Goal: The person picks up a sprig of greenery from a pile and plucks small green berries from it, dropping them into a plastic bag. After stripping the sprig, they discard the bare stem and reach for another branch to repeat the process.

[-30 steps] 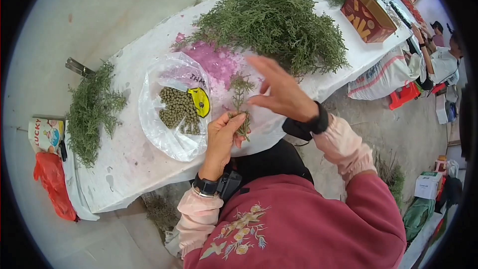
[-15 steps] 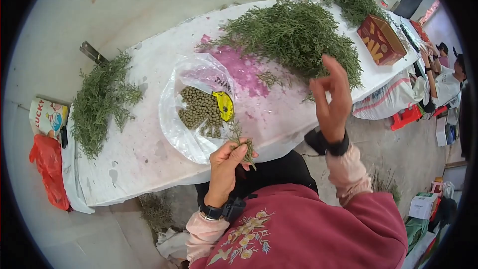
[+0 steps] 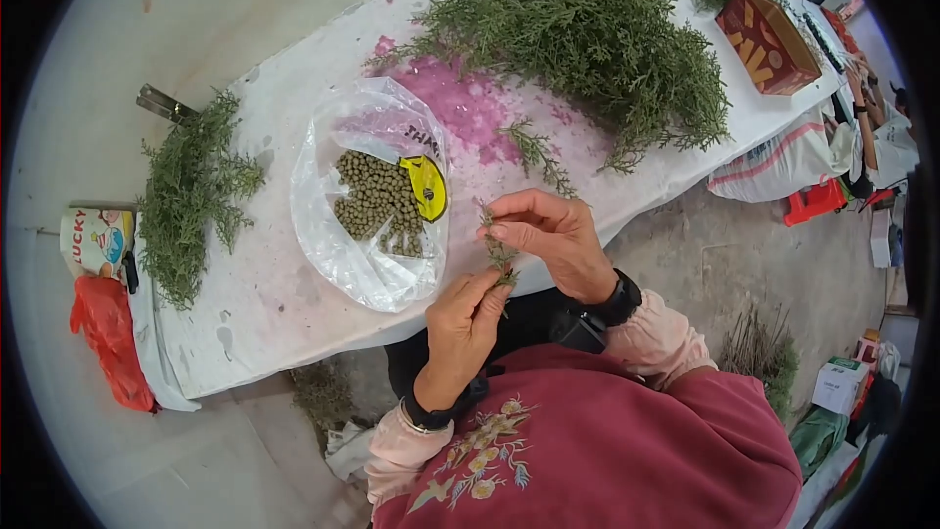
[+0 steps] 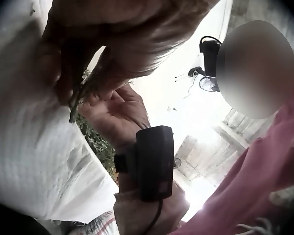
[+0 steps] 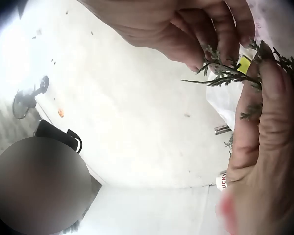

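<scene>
Low at the table's front edge, my left hand (image 3: 460, 328) pinches a short green conifer-like sprig (image 3: 499, 253) between thumb and fingers. My right hand (image 3: 563, 240) meets it from the other side, thumb and forefinger at the sprig's upper end. In the right wrist view, the sprig (image 5: 220, 78) spans both hands, its thin leafy branches spread out. Just left of the hands lies an open clear plastic bag (image 3: 318, 260) of small round green-brown pellets (image 3: 372, 191), with a yellow label (image 3: 423, 188). Beyond my right hand, another loose sprig (image 3: 539, 155) rests on the table.
A large heap of green branches (image 3: 587, 49) covers the table's back, beside a red box (image 3: 769, 39). More branches (image 3: 196, 201) lie at the left end, near a red plastic bag (image 3: 110, 343). Pink powder stains (image 3: 460, 103) the white table (image 3: 255, 333).
My right hand has come from out over the table at the right down to the sprig. The left hand has kept its grip on the sprig in front of the bag.
</scene>
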`<action>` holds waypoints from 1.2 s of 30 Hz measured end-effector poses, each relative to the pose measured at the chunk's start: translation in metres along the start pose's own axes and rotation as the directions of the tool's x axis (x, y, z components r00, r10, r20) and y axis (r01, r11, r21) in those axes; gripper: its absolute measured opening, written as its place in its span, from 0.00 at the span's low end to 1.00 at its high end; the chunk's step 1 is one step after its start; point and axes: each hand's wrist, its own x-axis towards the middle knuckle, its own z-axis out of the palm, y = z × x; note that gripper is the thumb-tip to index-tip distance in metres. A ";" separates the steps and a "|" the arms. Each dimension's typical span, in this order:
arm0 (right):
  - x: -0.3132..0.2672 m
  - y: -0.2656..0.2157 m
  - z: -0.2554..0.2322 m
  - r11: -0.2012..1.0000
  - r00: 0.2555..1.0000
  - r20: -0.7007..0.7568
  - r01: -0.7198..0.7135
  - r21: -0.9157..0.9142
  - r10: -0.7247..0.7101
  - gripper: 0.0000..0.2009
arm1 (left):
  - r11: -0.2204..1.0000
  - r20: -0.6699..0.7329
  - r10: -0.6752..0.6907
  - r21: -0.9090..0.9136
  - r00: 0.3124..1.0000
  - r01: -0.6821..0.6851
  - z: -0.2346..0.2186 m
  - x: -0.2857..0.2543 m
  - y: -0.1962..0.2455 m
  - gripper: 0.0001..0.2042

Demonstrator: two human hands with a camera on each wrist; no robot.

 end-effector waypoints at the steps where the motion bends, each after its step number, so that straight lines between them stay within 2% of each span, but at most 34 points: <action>1: 0.000 0.001 -0.001 1.000 1.000 -0.008 -0.012 0.016 0.012 0.10 | 1.000 0.023 -0.020 0.020 1.000 0.020 0.001 0.000 0.003 0.13; 4: -0.002 0.003 -0.006 0.998 0.999 -0.026 -0.035 0.051 0.037 0.09 | 0.997 0.051 -0.050 0.054 0.997 0.047 -0.003 0.002 0.015 0.13; 7: -0.003 0.006 -0.008 0.935 0.986 0.068 -0.164 0.313 0.150 0.10 | 0.994 0.047 -0.073 0.085 0.996 0.069 -0.015 0.002 0.023 0.13; 10: -0.003 0.006 -0.007 0.888 0.975 0.090 -0.221 0.404 0.201 0.08 | 0.994 -0.172 -0.113 -0.012 0.979 0.113 -0.028 0.007 0.022 0.11; 11: -0.003 0.006 -0.006 0.864 0.970 0.102 -0.245 0.441 0.222 0.07 | 0.992 -0.179 -0.122 -0.008 0.976 0.122 -0.028 0.010 0.024 0.11; 12: -0.003 0.007 -0.004 0.860 0.967 0.112 -0.254 0.443 0.228 0.07 | 0.979 -0.194 -0.181 -0.131 0.964 0.158 -0.026 0.014 0.028 0.11; 14: -0.004 0.010 0.000 0.923 0.976 0.117 -0.213 0.320 0.184 0.07 | 0.905 -0.201 -0.297 -0.371 0.933 0.208 -0.023 0.021 0.032 0.09; 18: -0.008 0.010 0.006 0.962 0.975 0.159 -0.183 0.203 0.153 0.07 | 0.851 -0.129 -0.316 -0.477 0.940 0.221 -0.016 0.022 0.024 0.06; 27: -0.010 0.013 0.009 0.976 0.955 0.219 -0.215 0.043 0.200 0.06 | 0.911 -0.228 -0.248 -0.385 0.941 0.146 -0.019 0.011 0.016 0.04; 31: -0.004 0.018 0.008 0.988 0.969 0.196 -0.137 -0.077 0.149 0.06 | 0.891 -0.158 -0.318 -0.386 0.935 0.238 -0.041 0.014 0.008 0.03; 32: 0.000 0.020 0.008 0.988 0.968 0.199 -0.138 -0.074 0.150 0.06 | 0.963 -0.252 -0.234 -0.194 0.939 0.188 -0.048 0.019 0.004 0.03; 34: 0.009 0.026 0.008 0.974 0.981 0.167 0.134 -0.185 -0.104 0.06 | 0.969 -0.368 -0.019 0.221 0.929 0.107 -0.061 0.028 -0.004 0.04; 35: 0.011 0.028 0.007 0.933 0.960 0.160 0.265 -0.243 -0.230 0.07 | 0.969 -0.367 -0.020 0.224 0.930 0.109 -0.064 0.033 -0.009 0.04; 36: 0.012 0.029 0.007 0.934 0.960 0.159 0.266 -0.240 -0.232 0.07 | 0.952 -0.346 0.007 0.290 0.938 0.100 -0.066 0.039 -0.013 0.05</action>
